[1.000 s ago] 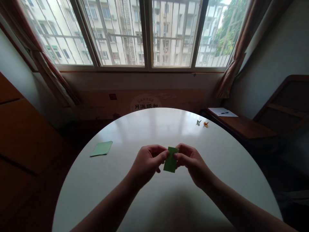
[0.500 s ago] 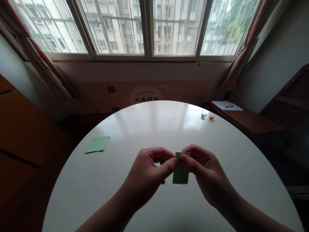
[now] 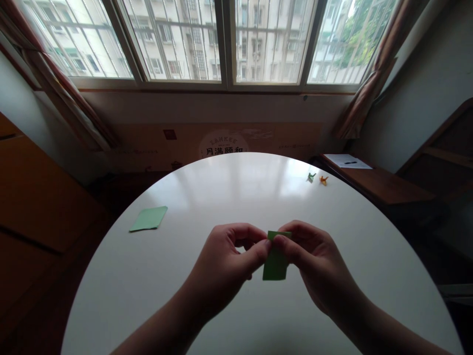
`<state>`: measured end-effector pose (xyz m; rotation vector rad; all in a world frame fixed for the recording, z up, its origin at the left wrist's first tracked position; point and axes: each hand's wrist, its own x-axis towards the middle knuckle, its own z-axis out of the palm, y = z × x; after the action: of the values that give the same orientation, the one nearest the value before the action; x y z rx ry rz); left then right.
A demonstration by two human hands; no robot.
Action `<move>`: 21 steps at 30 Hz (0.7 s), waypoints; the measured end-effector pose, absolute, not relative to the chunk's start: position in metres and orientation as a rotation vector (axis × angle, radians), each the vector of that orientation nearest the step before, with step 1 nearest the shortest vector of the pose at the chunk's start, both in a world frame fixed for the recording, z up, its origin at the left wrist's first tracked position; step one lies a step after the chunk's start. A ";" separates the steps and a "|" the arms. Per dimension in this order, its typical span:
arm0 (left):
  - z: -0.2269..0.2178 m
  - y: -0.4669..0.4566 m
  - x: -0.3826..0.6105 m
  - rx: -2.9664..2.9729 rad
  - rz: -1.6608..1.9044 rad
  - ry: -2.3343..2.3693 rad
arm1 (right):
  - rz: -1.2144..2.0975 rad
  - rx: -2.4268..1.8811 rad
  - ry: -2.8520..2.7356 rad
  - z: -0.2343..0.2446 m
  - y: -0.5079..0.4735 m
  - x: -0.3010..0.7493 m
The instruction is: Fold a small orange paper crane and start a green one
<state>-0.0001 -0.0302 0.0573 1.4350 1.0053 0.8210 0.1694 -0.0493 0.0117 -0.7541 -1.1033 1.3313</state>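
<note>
Over the middle of a round white table (image 3: 148,286), both my hands pinch a small folded green paper (image 3: 275,266) that hangs upright between them. My left hand (image 3: 229,261) grips its upper left edge with thumb and forefinger. My right hand (image 3: 314,266) pinches the top right edge the same way. The paper's lower half hangs free above the tabletop.
A stack of light green paper (image 3: 149,219) lies at the table's left edge. Two tiny folded figures, one green (image 3: 312,176) and one orange (image 3: 324,180), stand at the far right. A wooden side table holds a sheet and pen (image 3: 347,161). Windows and curtains lie beyond.
My hands and the green paper have shifted slightly right and nearer to me, and the view has tilted down. The pinch on the top edge has tightened.
</note>
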 end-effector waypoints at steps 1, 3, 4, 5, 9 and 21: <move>0.057 -0.030 0.000 1.436 0.821 1.004 | 1.334 -0.754 -1.100 0.012 -0.049 0.169; 0.056 -0.030 0.000 1.436 0.824 1.006 | 1.342 -0.751 -1.095 0.012 -0.049 0.170; 0.056 -0.030 0.000 1.436 0.824 1.006 | 1.345 -0.752 -1.094 0.011 -0.049 0.170; 0.055 -0.030 0.000 1.436 0.826 1.006 | 1.346 -0.754 -1.094 0.011 -0.049 0.170; 0.054 -0.029 0.000 1.440 0.845 1.007 | 1.328 -0.781 -1.107 0.010 -0.048 0.171; 0.052 -0.029 -0.001 1.434 0.846 1.022 | 1.325 -0.797 -1.109 0.009 -0.048 0.172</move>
<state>-0.0005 -0.0290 0.0524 1.4336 1.0216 0.8458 0.1717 -0.0477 0.0089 -0.7966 -1.1092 1.3254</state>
